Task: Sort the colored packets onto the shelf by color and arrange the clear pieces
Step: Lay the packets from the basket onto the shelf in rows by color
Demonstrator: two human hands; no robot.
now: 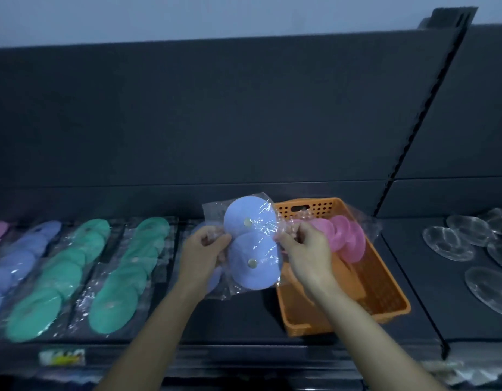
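Blue packet (pixel 252 249): two discs in slick film, held above the shelf (pixel 244 317), between green rows (pixel 122 272) and basket (pixel 385 300). Grip: left hand (pixel 204 249) and right hand (pixel 303 249) pinch its side edges, fingers curled. Risk: film slides from my pinch; pink packet (pixel 348 238) behind may snag.

Behind the grip stands a dark grey metal back panel (pixel 215 122) under a pale bluish wall (pixel 187 15); right of the grip, a black slotted metal upright (pixel 422 114) slants. Dim light.
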